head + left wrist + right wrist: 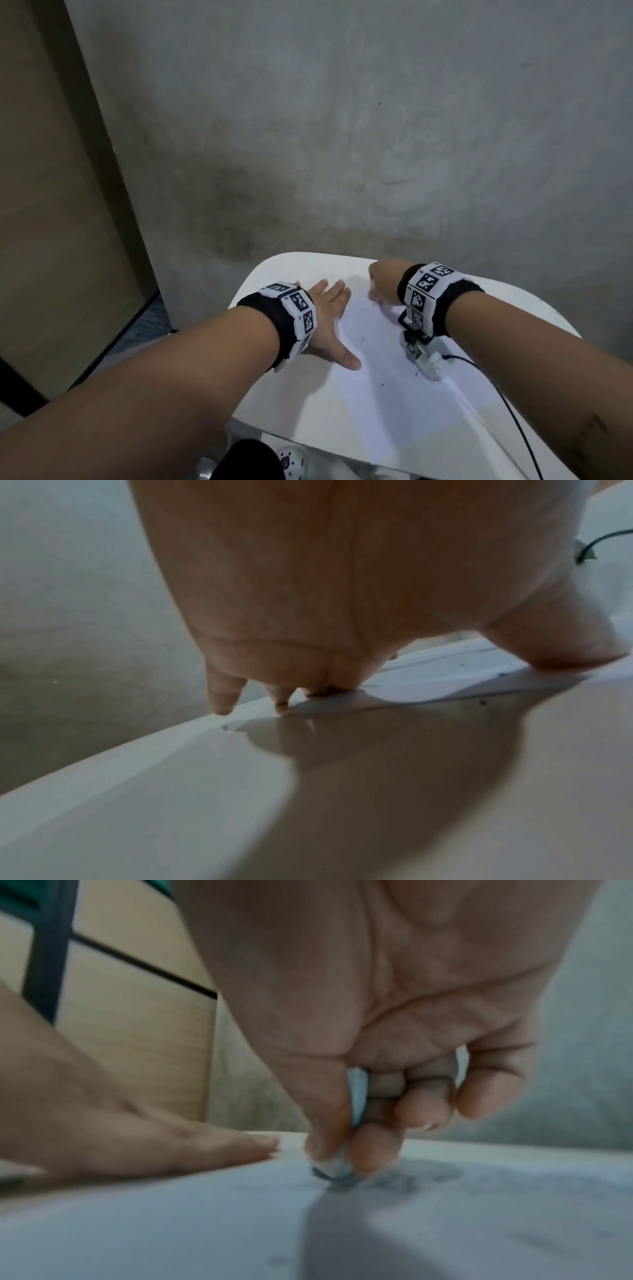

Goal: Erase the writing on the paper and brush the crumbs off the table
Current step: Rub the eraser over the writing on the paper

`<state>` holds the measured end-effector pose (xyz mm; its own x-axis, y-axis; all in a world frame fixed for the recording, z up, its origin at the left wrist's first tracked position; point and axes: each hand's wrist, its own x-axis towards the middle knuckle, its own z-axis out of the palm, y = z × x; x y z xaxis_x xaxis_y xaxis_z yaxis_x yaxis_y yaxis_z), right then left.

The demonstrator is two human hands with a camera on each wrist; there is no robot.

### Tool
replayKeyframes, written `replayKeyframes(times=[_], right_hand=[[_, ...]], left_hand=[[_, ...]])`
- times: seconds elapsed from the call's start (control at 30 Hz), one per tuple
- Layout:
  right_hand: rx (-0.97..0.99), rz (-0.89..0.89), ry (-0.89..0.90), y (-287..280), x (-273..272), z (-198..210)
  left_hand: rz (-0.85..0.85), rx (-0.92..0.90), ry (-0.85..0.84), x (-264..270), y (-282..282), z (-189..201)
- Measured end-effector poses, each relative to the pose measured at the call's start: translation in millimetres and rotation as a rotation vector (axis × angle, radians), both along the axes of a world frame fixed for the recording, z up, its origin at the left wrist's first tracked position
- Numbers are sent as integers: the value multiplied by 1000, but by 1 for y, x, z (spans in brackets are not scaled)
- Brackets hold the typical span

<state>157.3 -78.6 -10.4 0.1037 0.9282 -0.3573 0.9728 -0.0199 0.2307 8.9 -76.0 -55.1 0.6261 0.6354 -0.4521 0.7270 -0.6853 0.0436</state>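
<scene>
Paper (pixel 394 370) pinned flat under spread left hand (pixel 329 325), eraser (pixel 337 1171) pinched in right hand (pixel 383 281) at far edge; could crease or tear if pinning slips.

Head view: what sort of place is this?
Probably a plain indoor room or workspace: a small white table set against a bare grey wall, with a wood-look panel to the left.
</scene>
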Motion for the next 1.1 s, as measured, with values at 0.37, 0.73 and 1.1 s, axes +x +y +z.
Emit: replayKeyframes(times=[0.37,0.73,1.1], right_hand=[[14,-2,-89,-7,10,0],[36,-36,47,-10,19,3],[45,-34,-1,-9,14,2]], left_hand=[[9,-14,12,1,-2,2],[0,-44,19,2,1,2],[8,-45,38,2,-1,4]])
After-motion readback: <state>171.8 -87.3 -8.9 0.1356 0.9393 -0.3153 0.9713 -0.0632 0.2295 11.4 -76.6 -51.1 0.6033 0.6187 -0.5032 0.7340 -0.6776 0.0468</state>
